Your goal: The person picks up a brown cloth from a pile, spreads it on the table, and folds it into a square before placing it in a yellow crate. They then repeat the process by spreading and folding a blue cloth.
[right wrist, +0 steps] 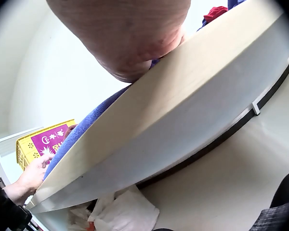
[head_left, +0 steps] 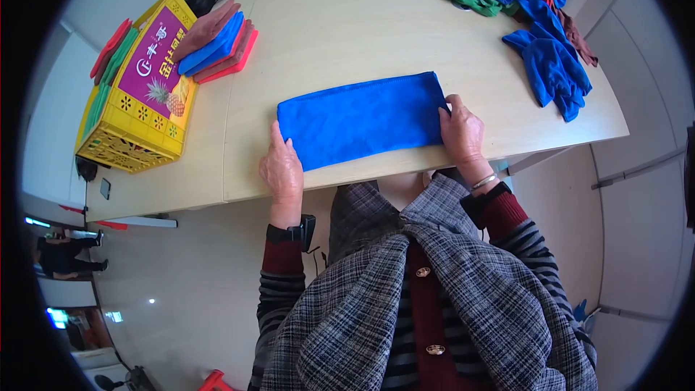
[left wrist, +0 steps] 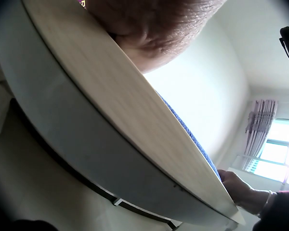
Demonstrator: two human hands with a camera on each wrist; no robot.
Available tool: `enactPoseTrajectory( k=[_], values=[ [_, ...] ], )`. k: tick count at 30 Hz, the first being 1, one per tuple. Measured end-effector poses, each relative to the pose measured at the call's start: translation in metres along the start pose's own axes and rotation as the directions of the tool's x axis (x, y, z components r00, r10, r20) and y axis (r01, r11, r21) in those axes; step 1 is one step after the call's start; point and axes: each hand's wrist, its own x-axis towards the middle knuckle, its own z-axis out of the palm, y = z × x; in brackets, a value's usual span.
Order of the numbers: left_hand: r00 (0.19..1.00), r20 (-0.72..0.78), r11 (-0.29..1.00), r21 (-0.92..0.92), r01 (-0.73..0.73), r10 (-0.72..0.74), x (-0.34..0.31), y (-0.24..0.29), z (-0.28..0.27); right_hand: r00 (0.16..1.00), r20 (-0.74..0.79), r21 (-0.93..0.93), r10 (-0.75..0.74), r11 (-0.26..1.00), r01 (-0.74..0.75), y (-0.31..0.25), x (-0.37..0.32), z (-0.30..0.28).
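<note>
A blue cloth [head_left: 362,119], folded into a long rectangle, lies flat on the pale wooden table [head_left: 326,36] near its front edge. My left hand [head_left: 281,168] holds its left end, with the thumb at the lower left part of the cloth. At the opposite end my right hand [head_left: 463,130] pinches the right edge, fingers curled. Both wrist views show the cloth only as a thin blue strip along the tabletop. Large and close in the left wrist view is the heel of my left hand [left wrist: 154,33], its fingertips hidden; the right hand [right wrist: 130,38] appears likewise in the right wrist view.
A yellow crate [head_left: 137,134] with a pineapple label stands at the left, with folded cloths inside. Beside it lies a stack of folded cloths [head_left: 221,47]. Crumpled blue, green, red and brown cloths [head_left: 554,65] lie at the far right. A phone-like object [head_left: 106,188] sits near the left edge.
</note>
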Motion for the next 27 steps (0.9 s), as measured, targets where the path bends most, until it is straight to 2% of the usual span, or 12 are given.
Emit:
enactPoseTrajectory(
  k=[5,8,9,11,13,16,18,23,26,27],
  values=[
    [1.000,0.000,1.000,0.001,-0.002,0.002,-0.002,0.008,-0.009,1.000,0.005,-0.020,-0.005,1.000,0.005,0.002,0.001,-0.008],
    [0.997,0.060,0.999,-0.023,0.040,-0.039,0.002,0.011,-0.020,0.970,-0.035,-0.104,-0.239,0.967,0.234,-0.011,0.008,-0.020],
    [0.997,0.060,0.999,-0.018,0.039,-0.038,0.004,0.014,-0.027,0.971,-0.035,-0.099,-0.238,0.967,0.233,-0.019,0.010,-0.020],
    [0.996,0.043,0.996,0.043,-0.075,0.073,0.009,0.024,-0.041,0.892,-0.009,0.052,-0.452,0.890,0.452,-0.043,0.012,-0.015],
    [0.989,0.047,0.988,0.071,-0.140,0.137,0.010,0.034,-0.037,0.812,0.002,0.106,-0.583,0.808,0.580,-0.077,0.008,-0.009],
    [0.874,0.039,0.875,-0.060,-0.481,0.484,0.010,0.045,-0.007,0.800,0.053,0.195,-0.598,0.792,0.579,-0.113,0.004,0.033],
    [0.870,0.080,0.873,-0.068,-0.483,0.487,0.006,0.046,0.009,0.779,0.110,0.132,-0.617,0.786,0.604,-0.122,0.000,0.048],
    [0.868,0.203,0.890,-0.045,-0.455,0.454,0.007,0.040,0.014,0.824,0.165,0.085,-0.541,0.841,0.535,-0.094,0.001,0.054],
    [0.873,0.249,0.904,-0.024,-0.428,0.420,0.007,0.035,0.013,0.895,0.198,-0.054,-0.400,0.907,0.417,-0.061,0.017,0.042],
    [0.877,0.257,0.910,-0.019,-0.414,0.405,0.007,0.034,0.014,0.896,0.206,-0.052,-0.394,0.910,0.412,-0.050,0.020,0.042]
  ],
)
